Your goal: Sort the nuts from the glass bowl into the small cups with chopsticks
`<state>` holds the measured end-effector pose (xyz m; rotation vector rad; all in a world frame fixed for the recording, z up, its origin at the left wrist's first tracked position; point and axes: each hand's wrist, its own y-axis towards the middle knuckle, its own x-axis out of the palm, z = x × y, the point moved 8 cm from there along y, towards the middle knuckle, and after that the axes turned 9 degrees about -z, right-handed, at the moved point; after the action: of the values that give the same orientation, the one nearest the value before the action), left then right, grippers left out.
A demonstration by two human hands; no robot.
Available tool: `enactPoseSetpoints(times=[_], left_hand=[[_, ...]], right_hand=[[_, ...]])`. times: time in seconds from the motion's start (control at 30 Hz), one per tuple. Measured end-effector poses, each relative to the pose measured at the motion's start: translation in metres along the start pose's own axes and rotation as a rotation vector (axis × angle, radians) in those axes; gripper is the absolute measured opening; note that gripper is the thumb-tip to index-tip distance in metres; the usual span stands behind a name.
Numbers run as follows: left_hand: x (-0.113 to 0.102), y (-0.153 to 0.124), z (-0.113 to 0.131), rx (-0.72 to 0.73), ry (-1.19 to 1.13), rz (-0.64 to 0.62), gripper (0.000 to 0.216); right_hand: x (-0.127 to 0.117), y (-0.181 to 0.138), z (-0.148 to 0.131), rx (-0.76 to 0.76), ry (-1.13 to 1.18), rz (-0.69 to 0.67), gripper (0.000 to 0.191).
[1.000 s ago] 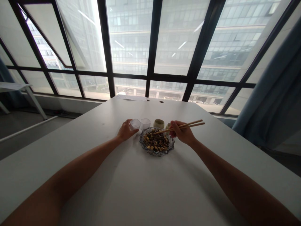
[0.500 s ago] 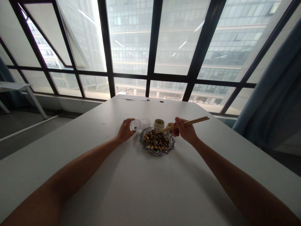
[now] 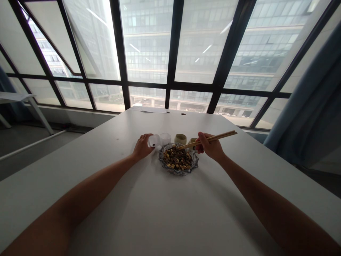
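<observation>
My right hand (image 3: pixel 210 145) is closed around a pair of chopsticks (image 3: pixel 222 136), whose tips reach down to the seeds and nuts (image 3: pixel 178 159) heaped in a scalloped glass bowl (image 3: pixel 179 173). In my left hand (image 3: pixel 143 145) is a small clear plastic cup (image 3: pixel 153 141), tilted at the bowl's left side, with a small dark spot in it that I cannot identify. A second clear cup (image 3: pixel 165 138) stands just right of it, behind the bowl. Two small pale-green cups are beyond the bowl: one (image 3: pixel 180 139) shows plainly, the other (image 3: pixel 193 141) is partly covered by the chopsticks and my right hand.
Everything stands on a long white table (image 3: pixel 160 213). Papers (image 3: pixel 149 110) lie at its far edge, near a dark round spot (image 3: pixel 183 114). Large windows rise beyond, with a blue curtain (image 3: pixel 306 96) at right and another white table (image 3: pixel 16 96) at far left.
Both hands keep nearly the same place. The chopstick tips have shifted very slightly among the seeds, and the left cup has barely moved.
</observation>
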<state>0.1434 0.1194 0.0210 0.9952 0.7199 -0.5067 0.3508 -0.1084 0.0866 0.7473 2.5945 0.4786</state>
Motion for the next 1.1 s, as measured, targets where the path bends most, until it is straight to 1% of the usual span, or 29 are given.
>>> enactPoseSetpoints(times=[0.17, 0.4, 0.7, 0.8, 0.9, 1.1], left_hand=[[0.0, 0.0, -0.004, -0.037, -0.017, 0.004, 0.058], [0.002, -0.001, -0.016, -0.167, -0.052, 0.01, 0.063], [0.002, -0.001, -0.017, -0.218, -0.056, -0.019, 0.064], [0.002, -0.002, -0.017, -0.244, -0.057, -0.034, 0.065], [0.002, -0.002, -0.017, -0.272, -0.06, -0.065, 0.069], [0.01, -0.004, -0.023, -0.376, -0.037, -0.189, 0.076]], right_hand=[[0.0, 0.0, 0.001, 0.016, -0.001, -0.014, 0.06], [0.0, 0.0, 0.001, 0.015, -0.006, -0.004, 0.063], [0.0, 0.0, 0.008, 0.067, -0.009, -0.009, 0.063], [0.0, 0.0, 0.007, 0.059, -0.008, -0.011, 0.062], [0.0, 0.0, 0.006, 0.039, -0.006, -0.017, 0.062], [0.001, -0.001, 0.004, 0.034, -0.019, -0.023, 0.062]])
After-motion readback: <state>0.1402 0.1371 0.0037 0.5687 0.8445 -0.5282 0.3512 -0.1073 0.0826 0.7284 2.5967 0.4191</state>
